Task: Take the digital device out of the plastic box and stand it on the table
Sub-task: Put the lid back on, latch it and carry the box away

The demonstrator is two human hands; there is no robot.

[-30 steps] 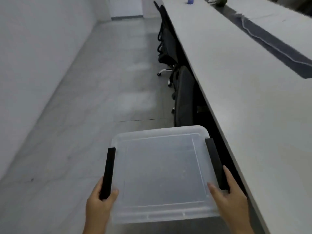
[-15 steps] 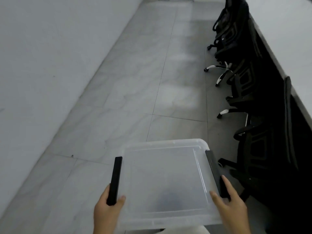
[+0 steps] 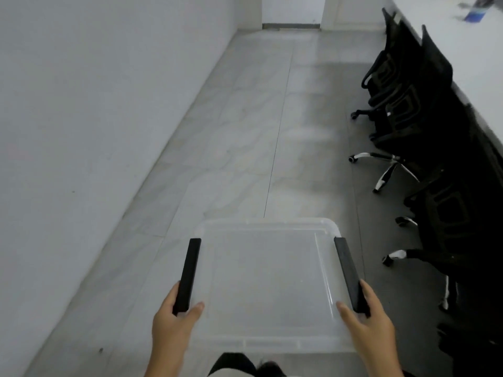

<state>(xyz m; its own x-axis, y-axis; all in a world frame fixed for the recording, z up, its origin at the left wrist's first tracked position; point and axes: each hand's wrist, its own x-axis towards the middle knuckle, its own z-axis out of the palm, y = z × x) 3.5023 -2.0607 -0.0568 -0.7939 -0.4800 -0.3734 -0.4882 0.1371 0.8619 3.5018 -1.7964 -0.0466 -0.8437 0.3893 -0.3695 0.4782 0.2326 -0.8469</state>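
I carry the lidded clear plastic box [image 3: 268,281] above the floor [image 3: 245,148], left hand [image 3: 174,321] and right hand [image 3: 366,319] fingers clamped on its black latches [image 3: 189,276]; it seems light, stiff, slippery.

Pale grey marbled floor tiles [image 3: 272,126] running toward twelve o'clock, with dark joint lines. Plain white wall [image 3: 95,104] along nine o'clock. Row of black office chairs [image 3: 424,137] on castors at two to three o'clock, tucked under a long white table [image 3: 473,47]. Recessed doorway [image 3: 291,12] at twelve. Soft, even light.
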